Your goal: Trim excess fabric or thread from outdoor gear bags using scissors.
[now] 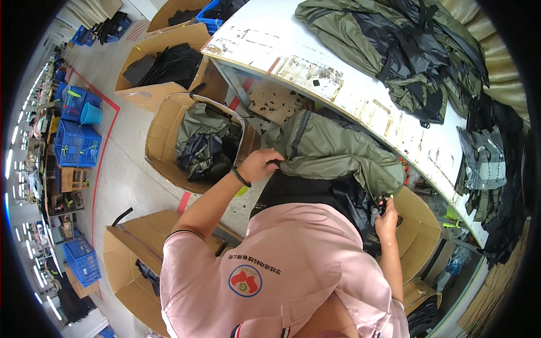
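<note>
An olive-green bag-like piece of coated fabric [332, 147] with dark trim hangs across my lap, in front of the table edge. My left hand [260, 165] is closed on the left edge of this fabric, thumb and fingers pinched at a dark strip. At the fabric's lower right corner, my right hand [386, 218] is closed round something small and dark; its kind is hidden by the fingers. Black shiny fabric [352, 197] shows beneath the olive piece, next to my right hand.
A worn white table [270, 42] bears a heap of olive and black fabric pieces [400, 50]. Left of me stands a cardboard box [163, 146] with similar pieces; another box [420, 225] is at my right. Blue crates [79, 143] line the floor far left.
</note>
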The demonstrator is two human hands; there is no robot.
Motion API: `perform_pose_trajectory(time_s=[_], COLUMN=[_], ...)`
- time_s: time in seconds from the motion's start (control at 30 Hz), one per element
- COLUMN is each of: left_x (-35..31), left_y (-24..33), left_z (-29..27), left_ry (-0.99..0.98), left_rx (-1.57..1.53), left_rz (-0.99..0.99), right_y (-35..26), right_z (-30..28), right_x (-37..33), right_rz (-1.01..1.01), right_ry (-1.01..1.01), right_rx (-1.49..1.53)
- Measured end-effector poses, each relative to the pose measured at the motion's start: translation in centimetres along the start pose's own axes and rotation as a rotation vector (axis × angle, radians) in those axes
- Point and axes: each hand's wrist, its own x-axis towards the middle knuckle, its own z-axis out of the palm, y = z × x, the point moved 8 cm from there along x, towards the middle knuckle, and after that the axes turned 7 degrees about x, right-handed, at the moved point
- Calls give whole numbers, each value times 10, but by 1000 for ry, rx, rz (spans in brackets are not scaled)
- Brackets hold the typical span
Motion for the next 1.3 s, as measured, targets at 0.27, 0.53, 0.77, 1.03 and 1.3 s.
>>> perform_pose_trajectory(time_s=[0.27, 0.53, 0.77, 1.03, 1.3], left_x=[-162, -313, -70, 175, 304], left_y=[-88, -189, -65, 92, 134], left_z=[-241, -252, -209, -217, -148], left_ry=[860, 119, 188, 600, 455], left_rx=[-154, 563, -37, 335, 578], left_rz=[-402, -1285, -481, 187, 296], right_y=[-16, -82, -134, -145, -60], right_z=[-87, -139, -138, -146, -118], right_x=[59, 227, 315, 154, 45], right_rz=[-63, -250, -10, -389, -104], right_ry=[175, 559, 740, 532, 409], right_rx=[534, 291, 306, 740, 754])
